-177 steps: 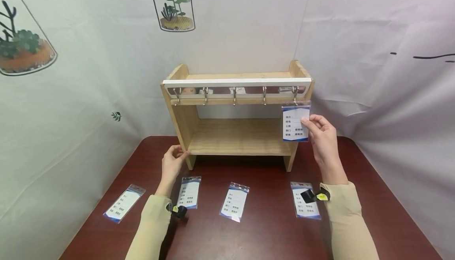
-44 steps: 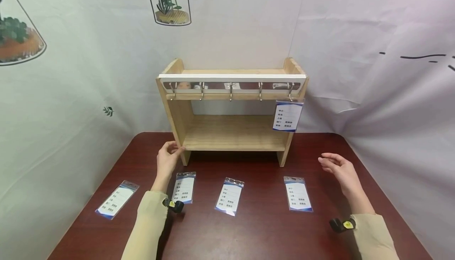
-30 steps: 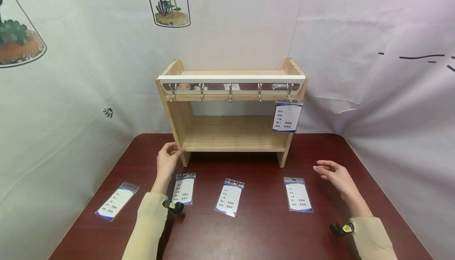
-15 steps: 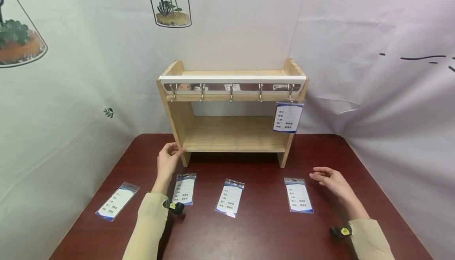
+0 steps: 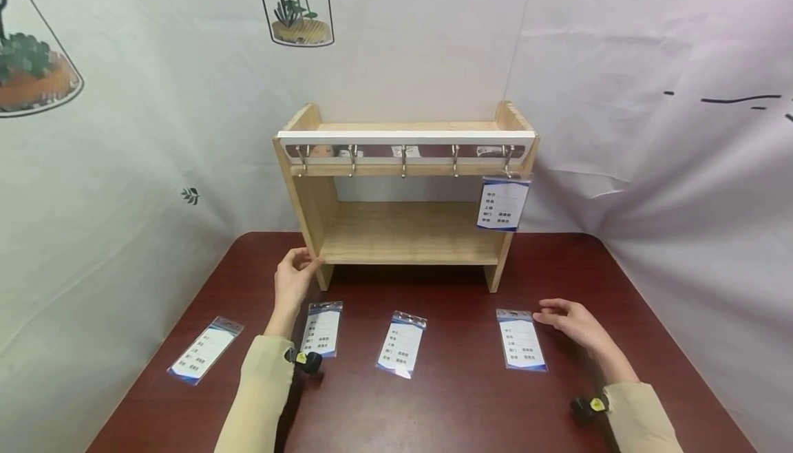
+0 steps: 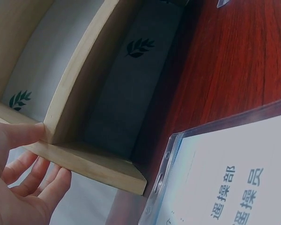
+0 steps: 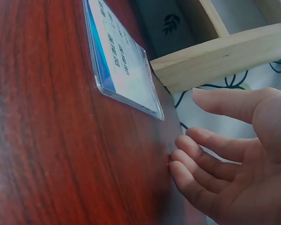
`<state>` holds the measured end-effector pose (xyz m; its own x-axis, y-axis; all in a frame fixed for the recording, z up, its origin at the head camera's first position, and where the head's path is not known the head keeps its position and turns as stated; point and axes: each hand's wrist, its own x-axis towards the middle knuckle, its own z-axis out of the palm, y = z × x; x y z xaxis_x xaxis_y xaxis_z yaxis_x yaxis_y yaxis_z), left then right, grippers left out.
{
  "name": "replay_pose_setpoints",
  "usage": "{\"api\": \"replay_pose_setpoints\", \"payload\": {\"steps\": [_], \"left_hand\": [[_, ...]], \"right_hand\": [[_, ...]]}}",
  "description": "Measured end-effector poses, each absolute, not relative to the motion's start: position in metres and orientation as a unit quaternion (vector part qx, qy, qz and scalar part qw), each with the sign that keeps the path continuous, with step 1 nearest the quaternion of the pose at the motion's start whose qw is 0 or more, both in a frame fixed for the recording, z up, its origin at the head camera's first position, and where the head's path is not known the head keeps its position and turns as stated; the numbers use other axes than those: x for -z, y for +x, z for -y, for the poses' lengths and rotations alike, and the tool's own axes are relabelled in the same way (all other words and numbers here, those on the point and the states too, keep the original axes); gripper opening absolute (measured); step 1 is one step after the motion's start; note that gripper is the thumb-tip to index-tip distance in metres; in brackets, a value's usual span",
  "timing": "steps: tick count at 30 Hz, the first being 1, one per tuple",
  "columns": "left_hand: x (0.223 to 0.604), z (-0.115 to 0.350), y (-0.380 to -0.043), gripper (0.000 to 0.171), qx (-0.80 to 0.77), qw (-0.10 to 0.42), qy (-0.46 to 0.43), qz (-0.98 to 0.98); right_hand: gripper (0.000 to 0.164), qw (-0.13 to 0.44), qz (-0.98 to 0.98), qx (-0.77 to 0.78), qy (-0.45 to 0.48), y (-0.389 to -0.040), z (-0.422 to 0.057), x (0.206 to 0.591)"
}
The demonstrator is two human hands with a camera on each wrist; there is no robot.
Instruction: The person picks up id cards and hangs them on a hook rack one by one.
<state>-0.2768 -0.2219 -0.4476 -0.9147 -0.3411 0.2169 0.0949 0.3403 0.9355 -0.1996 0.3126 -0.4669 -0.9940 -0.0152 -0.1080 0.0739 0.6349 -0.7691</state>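
Observation:
A wooden shelf rack stands on the table, with a white rail of metal hooks across its front. My left hand pinches the rack's left side panel, thumb on one face and fingers on the other. From the rightmost hook hangs a clear badge holder with a white and blue card. Another badge holder lies on the table at the right. Just right of its upper edge is my right hand, fingers loosely bent and holding nothing; a gap shows between thumb and fingers in the right wrist view.
Three more badge holders lie on the dark red table: one far left, one near my left wrist, one in the middle. Black cables show behind the rack. White curtains surround the table.
My right hand let go of the badge holder, which now hangs on the rightmost hook. The hand came down, then moved left toward the right badge holder on the table. My left hand stayed put.

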Motion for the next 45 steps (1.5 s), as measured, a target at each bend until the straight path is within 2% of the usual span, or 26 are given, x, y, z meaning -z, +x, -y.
{"api": "replay_pose_setpoints", "payload": {"steps": [12,28,45], "left_hand": [[0.450,0.221,-0.277,0.036,0.573,0.195,0.077,0.792],[0.448,0.222,-0.277,0.036,0.573,0.196,0.078,0.792],[0.448,0.221,-0.277,0.036,0.575,0.194,0.077,0.791]], "right_hand": [[0.049,0.041,-0.918,0.394,-0.011,-0.203,-0.307,0.474],[0.057,0.052,-0.932,0.358,-0.026,-0.212,-0.292,0.475],[0.047,0.046,-0.933,0.354,-0.037,-0.210,-0.287,0.476]]}}
